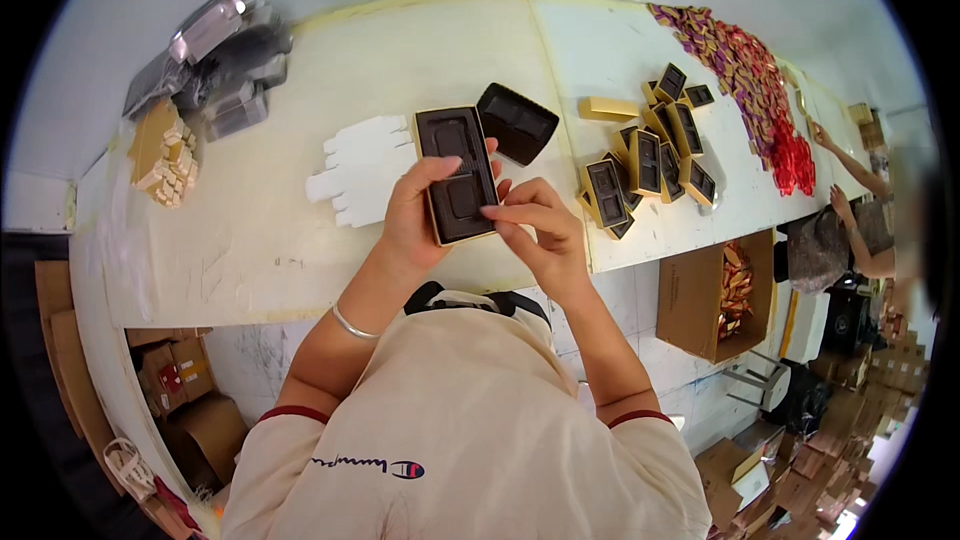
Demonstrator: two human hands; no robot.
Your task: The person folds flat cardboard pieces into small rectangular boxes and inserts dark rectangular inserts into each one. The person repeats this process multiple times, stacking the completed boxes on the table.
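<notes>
A gold-edged box (437,231) with a dark brown moulded tray (462,192) set in it is held up over the table. My left hand (418,202) grips it, the thumb lying over the tray and fingertips showing at the far side. My right hand (545,230) is closed in a pinch at the box's lower right edge, touching the tray's rim. Just beyond the box lies a loose dark tray (518,123). A flat white die-cut card (362,170) rests to the left of my left hand.
Finished-looking gold boxes with dark trays (646,162) are heaped at right. Stacked plastic trays (225,60) and folded gold cartons (162,155) lie at left. Small wrapped pieces (735,70) spread at far right, near another person's hands (840,202). A cardboard carton (690,305) stands below the table edge.
</notes>
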